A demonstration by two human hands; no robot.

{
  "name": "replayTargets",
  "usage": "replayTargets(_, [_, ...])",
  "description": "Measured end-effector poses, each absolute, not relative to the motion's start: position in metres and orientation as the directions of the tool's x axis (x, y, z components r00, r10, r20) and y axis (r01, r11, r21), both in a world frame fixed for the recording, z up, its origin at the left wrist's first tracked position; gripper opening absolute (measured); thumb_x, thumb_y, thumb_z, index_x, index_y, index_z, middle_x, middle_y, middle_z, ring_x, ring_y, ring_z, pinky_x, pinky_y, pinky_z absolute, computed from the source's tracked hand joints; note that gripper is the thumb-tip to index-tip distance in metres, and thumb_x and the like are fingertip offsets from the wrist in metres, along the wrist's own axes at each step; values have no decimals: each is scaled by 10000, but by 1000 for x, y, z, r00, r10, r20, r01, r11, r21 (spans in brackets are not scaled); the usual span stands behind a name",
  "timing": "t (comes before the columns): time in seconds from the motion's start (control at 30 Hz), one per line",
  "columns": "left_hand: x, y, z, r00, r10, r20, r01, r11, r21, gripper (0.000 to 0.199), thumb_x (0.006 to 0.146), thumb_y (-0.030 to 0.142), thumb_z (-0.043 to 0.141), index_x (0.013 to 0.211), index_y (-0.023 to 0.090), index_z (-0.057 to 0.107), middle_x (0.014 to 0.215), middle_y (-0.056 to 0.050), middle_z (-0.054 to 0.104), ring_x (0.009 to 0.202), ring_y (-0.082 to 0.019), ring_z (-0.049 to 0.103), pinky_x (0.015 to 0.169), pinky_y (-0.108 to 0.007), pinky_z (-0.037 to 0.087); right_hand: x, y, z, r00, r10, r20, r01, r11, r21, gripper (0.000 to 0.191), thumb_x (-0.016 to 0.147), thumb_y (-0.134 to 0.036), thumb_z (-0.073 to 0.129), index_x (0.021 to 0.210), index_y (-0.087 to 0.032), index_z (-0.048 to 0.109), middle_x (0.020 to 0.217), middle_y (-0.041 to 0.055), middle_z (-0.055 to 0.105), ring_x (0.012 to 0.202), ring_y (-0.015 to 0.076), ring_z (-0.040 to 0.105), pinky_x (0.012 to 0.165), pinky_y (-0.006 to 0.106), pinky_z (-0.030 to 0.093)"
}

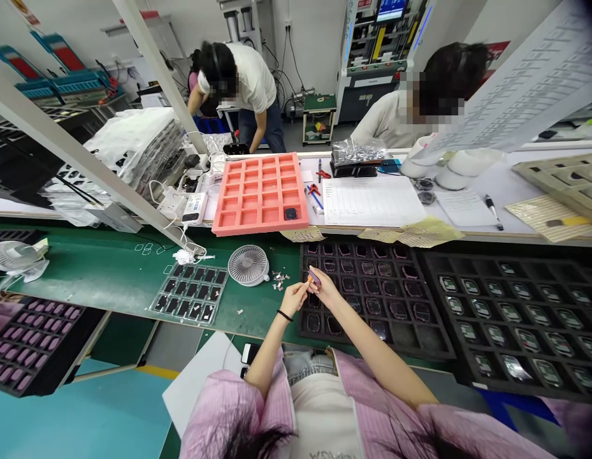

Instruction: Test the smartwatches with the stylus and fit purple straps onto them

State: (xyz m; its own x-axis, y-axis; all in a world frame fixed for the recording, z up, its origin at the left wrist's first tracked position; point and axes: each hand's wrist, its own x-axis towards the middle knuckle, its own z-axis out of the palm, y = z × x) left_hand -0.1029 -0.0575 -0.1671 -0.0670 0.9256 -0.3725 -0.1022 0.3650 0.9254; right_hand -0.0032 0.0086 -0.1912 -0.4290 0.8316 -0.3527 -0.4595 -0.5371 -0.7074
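Observation:
Both my hands meet over the left edge of a black foam tray [396,331]. A small dark purple-edged piece [315,278] is held in my right hand [325,290], between thumb and fingers. My left hand [294,298] is pinched at that piece's left side, around something small and orange [310,279] that is too small to name. Rows of square dark parts with purplish rims sit in the foam tray. Left of my hands, small pale scraps [279,279] lie on the green mat beside a round grey fan [248,265].
A clear tray of black pieces [189,293] lies to the left. On the shelf ahead are a pink tray [261,220] and paper sheets [367,201]. Another black tray [439,264] stands right. Two people [257,80] [386,118] work beyond the shelf.

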Motion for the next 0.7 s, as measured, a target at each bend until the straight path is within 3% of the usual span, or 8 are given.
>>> replayTargets(0.2, [-103, -56, -162, -52, 933, -356, -79, 352, 933, 572, 667, 706, 576, 670, 134, 590, 387, 103, 364, 282, -20, 256, 337, -195, 144, 0, 8, -189, -425, 830, -361, -478, -545, -689, 369, 608, -449, 794, 651, -197, 528, 414, -71, 507, 299, 51, 352, 308, 191, 251])
replayTargets(0.4, [-103, -54, -161, -36, 932, -361, -52, 359, 932, 583, 655, 715, 572, 669, 133, 594, 391, 99, 369, 283, -22, 255, 336, -196, 142, 1, 7, -187, -445, 820, -359, -476, -557, -681, 418, 642, -489, 762, 539, -185, 495, 344, -77, 417, 287, 44, 322, 318, 196, 268])
replayTargets(0.57, [-105, -53, -164, -12, 935, -356, -32, 355, 934, 609, 632, 731, 581, 667, 123, 604, 387, 92, 372, 283, -25, 262, 326, -191, 145, 7, 5, -184, -456, 825, -335, -470, -542, -696, 350, 655, -432, 783, 621, -187, 535, 391, -81, 471, 302, 45, 360, 334, 180, 293])
replayTargets(0.7, [-104, -52, -164, 22, 926, -377, -110, 377, 920, 586, 628, 713, 611, 664, 128, 592, 399, 100, 362, 277, -15, 230, 314, -188, 120, 6, 7, -187, -533, 781, -326, -432, -582, -689, 415, 719, -487, 709, 533, -197, 479, 306, -100, 328, 257, 36, 254, 294, 172, 219])
